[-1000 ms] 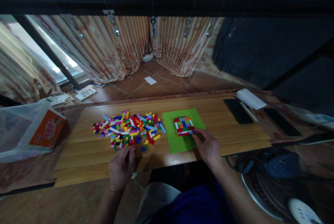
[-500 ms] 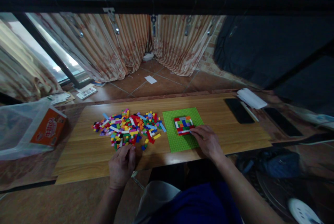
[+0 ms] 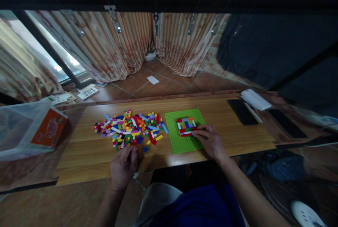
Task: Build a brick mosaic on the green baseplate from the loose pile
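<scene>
My right hand [image 3: 210, 141] has its thumb and fingers pinched on a toy brick at the near right corner of a small brick build [image 3: 187, 125]. The brick itself is mostly hidden by the fingertips. Red, white, green, blue, grey and orange bricks make up the low, roughly square build, which sits on a green studded baseplate [image 3: 173, 142]. My left hand [image 3: 123, 167] rests closed at the table's front edge, fingers curled toward the thumb. What it holds, if anything, cannot be seen. Just beyond it spreads a loose pile of coloured toy bricks [image 3: 132, 128].
The wooden table [image 3: 81, 156] carries a black phone [image 3: 242, 112] at the right. Beside that lie a white pouch-like item [image 3: 255, 99] and another dark flat device [image 3: 287, 123]. A clear plastic bin [image 3: 23, 128] with an orange label stands left of the table.
My right hand's fingers have shifted slightly at the build's near right corner, where more red now shows along the front. My left hand stays where it was.
</scene>
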{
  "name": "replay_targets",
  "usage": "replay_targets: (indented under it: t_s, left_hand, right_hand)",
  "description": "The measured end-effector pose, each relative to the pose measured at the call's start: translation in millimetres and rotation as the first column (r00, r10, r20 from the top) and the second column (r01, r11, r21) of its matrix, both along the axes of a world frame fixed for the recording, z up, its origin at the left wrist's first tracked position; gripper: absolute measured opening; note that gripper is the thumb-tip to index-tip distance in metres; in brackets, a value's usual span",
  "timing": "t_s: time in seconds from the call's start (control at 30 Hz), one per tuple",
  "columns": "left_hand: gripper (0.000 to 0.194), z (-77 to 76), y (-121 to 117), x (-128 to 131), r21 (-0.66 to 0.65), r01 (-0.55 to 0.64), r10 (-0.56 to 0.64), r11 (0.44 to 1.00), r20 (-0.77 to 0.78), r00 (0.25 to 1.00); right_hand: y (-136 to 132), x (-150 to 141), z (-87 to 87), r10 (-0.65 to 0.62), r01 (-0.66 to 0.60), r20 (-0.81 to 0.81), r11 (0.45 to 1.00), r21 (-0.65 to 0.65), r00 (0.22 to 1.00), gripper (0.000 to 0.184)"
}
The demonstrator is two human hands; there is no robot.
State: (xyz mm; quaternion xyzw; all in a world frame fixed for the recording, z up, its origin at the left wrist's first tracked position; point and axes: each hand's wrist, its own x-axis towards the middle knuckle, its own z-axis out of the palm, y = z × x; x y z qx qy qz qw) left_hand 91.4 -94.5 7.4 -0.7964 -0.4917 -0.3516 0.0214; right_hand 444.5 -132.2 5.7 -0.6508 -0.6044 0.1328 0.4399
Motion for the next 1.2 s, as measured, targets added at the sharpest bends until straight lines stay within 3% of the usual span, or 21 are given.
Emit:
replay_targets:
  t_s: [0.3, 0.53, 1.0, 1.2]
  left_hand:
    - [0.014, -1.0, 0, -1, -0.04, -0.022, 0.023, 0.999, 0.006, 1.0]
    - [0.014, -2.3, 1, -1, -0.034, -0.024, 0.025, 0.999, 0.014, 1.0]
    - [0.016, -3.6, 1, -1, -0.076, -0.04, 0.04, 0.996, 0.009, 0.999]
    - [0.018, -3.8, 3, 0, -0.02, -0.053, 0.052, 0.998, -0.024, 0.998]
  right_hand:
    - [4, -3, -5.5, -0.064, 0.034, -0.263, 0.993, -0.117, 0.963, 0.019]
    - [10, 1, 1.9, -0.058, 0.004, -0.348, 0.988, -0.155, 0.936, 0.022]
    - [17, 3, 2.0, -0.095, 0.02, -0.281, 0.966, -0.256, 0.955, 0.021]
    - [18, 0, 2.6, -0.123, 0.064, -0.226, 0.965, -0.255, 0.966, 0.022]
